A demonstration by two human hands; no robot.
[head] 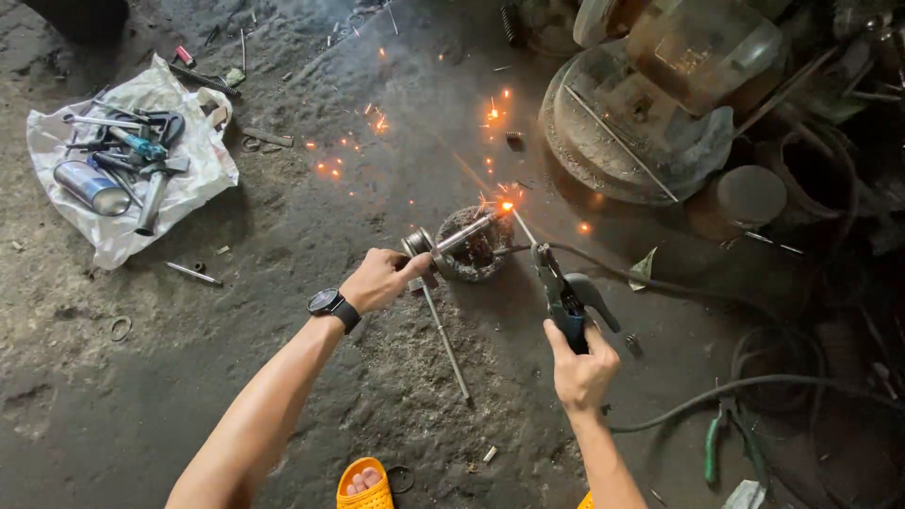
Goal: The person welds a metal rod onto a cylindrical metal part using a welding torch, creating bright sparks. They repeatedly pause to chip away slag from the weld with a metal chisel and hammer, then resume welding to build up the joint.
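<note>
— Left hand point(382, 279) closed around the flanged end of a metal shaft point(451, 238), holding it tilted so its far tip rests over a rusty ring-shaped part point(474, 250) on the concrete floor point(283, 311). Wristwatch point(332, 306) on that arm.

— Right hand point(582, 369) wrapped tight on a blue electrode holder point(566, 300), thin welding rod point(521, 226) clamped in it, tip touching the shaft's end right at the bright arc point(506, 205). Sparks point(377, 121) flying away across the floor.

— Bare skin close to the arc, no gloves. Could get burnt by spatter, or by heat travelling down the shaft into the left palm.

— Same worry for the orange sandal point(365, 483) with open toes, just below. Also a black cable point(716, 388) looping near the right wrist; might snag and jerk the rod off the joint.

— Loose rod point(445, 341) lying under the shaft, easy to kick. Spray can point(90, 187) among tools on the white sheet point(123, 151) at left, well apart, though sparks reaching partway there.

— Hard to tell whether the shaft tip actually sits inside the ring or only beside it; glare hiding that spot
</note>
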